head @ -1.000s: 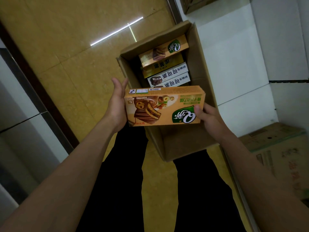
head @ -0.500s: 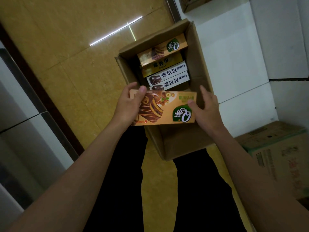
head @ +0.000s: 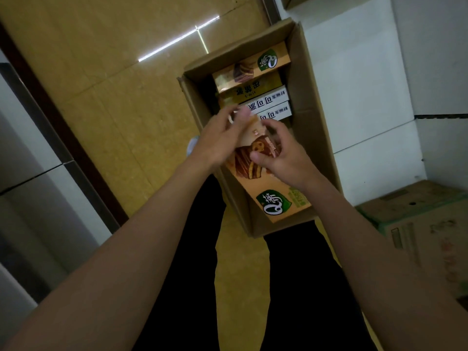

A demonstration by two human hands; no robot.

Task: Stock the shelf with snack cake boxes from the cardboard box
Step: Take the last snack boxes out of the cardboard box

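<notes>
While both hands, left hand [head: 218, 141] and right hand [head: 283, 156], pinch its far end above the cardboard box [head: 314, 138], the orange snack cake box [head: 272, 196] looks light and stiff-walled but crushable; gripping the long edges seems safer.

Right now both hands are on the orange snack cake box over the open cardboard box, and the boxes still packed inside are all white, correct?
Not quite. In the head view only two packed boxes are white; two orange ones lie beyond them. Both hands, left and right, do hold the orange snack cake box over the cardboard box.
</notes>
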